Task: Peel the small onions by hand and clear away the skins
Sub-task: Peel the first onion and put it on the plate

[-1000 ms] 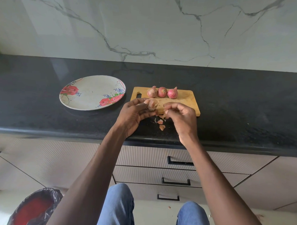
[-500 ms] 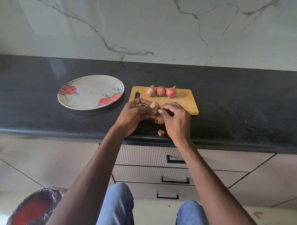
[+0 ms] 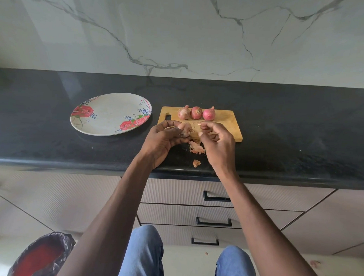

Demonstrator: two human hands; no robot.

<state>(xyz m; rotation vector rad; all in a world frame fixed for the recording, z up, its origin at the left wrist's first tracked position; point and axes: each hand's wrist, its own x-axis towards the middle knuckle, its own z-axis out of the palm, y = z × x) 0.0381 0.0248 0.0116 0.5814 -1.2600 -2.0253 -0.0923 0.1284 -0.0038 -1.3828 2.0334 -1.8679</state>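
Observation:
My left hand (image 3: 164, 137) grips a small, partly peeled onion (image 3: 185, 129) with its roots pointing right, just in front of the wooden cutting board (image 3: 226, 124). A little to the right, my right hand (image 3: 217, 145) is apart from that onion, fingers loosely curled, with nothing visibly pinched. Three unpeeled pink onions (image 3: 196, 113) stand in a row along the board's far edge. Loose onion skins (image 3: 196, 148) lie on the black counter between my hands, and one more skin piece (image 3: 196, 163) lies nearer the counter's front edge.
A flowered plate (image 3: 107, 114) sits left of the board. The black counter (image 3: 301, 131) runs wide to both sides, with a marble wall behind. A red bin with a black liner (image 3: 40, 256) stands on the floor at lower left. Drawers are below the counter.
My right hand has let go of the onion and moved right. More skin now lies on the counter between my hands. The left hand still holds the onion.

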